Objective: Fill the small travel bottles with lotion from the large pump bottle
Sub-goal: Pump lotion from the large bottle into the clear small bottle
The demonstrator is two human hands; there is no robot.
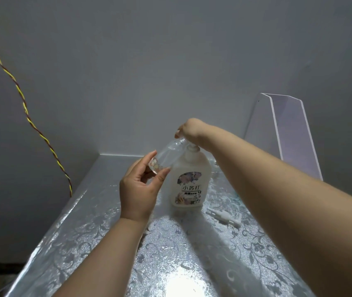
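The large white pump bottle (189,183) with a flowered label stands upright in the middle of the table. My right hand (192,130) rests on top of its pump head, fingers bent down over it. My left hand (140,189) pinches the bottom of a small clear travel bottle (167,156) between thumb and fingers. That bottle is tilted, its mouth up under the pump spout by my right fingers. The spout itself is hidden by my hand.
A white spray-pump cap with its tube (224,217) lies on the silver patterned tablecloth (97,228), right of the big bottle. A clear acrylic stand (288,133) leans at the back right. A twisted yellow-red cord (31,123) hangs on the left wall.
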